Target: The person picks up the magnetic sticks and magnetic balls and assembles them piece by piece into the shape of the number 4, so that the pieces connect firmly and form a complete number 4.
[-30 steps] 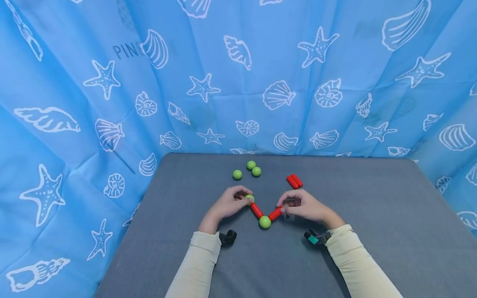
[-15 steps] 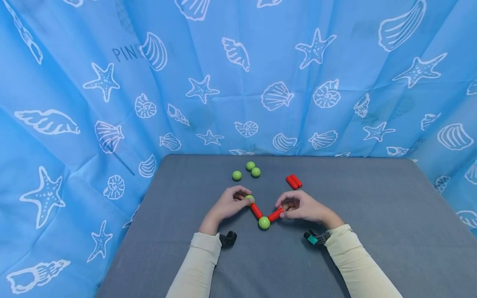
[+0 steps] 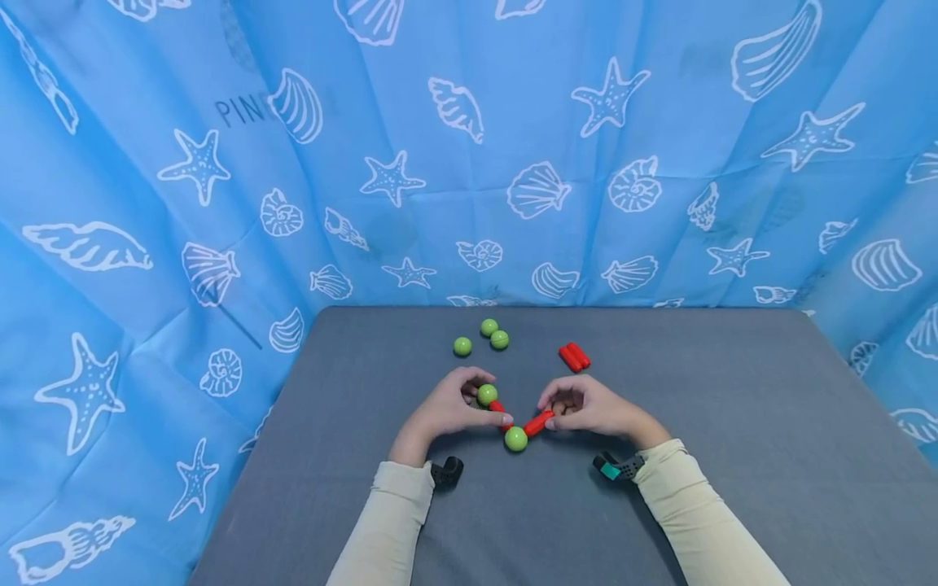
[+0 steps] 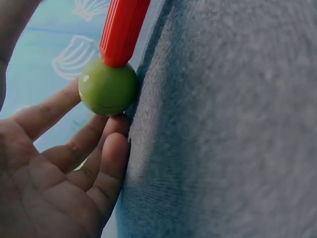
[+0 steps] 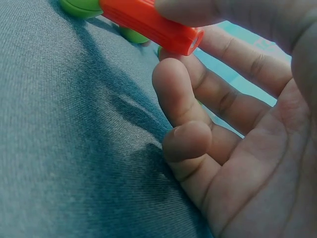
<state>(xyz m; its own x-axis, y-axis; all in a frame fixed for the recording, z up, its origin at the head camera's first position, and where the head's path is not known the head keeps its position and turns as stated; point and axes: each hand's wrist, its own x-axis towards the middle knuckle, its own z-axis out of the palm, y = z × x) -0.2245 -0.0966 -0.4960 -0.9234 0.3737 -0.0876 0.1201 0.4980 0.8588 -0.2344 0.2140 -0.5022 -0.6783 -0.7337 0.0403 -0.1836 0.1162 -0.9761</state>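
Two red rods and two green balls form a bent chain low over the grey table. At its bottom sits one green ball, with a red rod attached on either side. My left hand is spread beside the left part; its index finger touches the upper green ball, and its thumb overlaps the left red rod in the head view. My right hand pinches the free end of the right red rod between thumb and fingers. That rod's end face shows a small shiny disc.
Beyond the hands, several loose items lie on the grey table: three green balls at the back, and two red rods side by side to their right. A blue curtain with white shell prints hangs behind.
My left thumb has slid off the upper ball toward the left rod, leaving that ball more exposed. My right hand keeps its pinch; the head view has shifted slightly.
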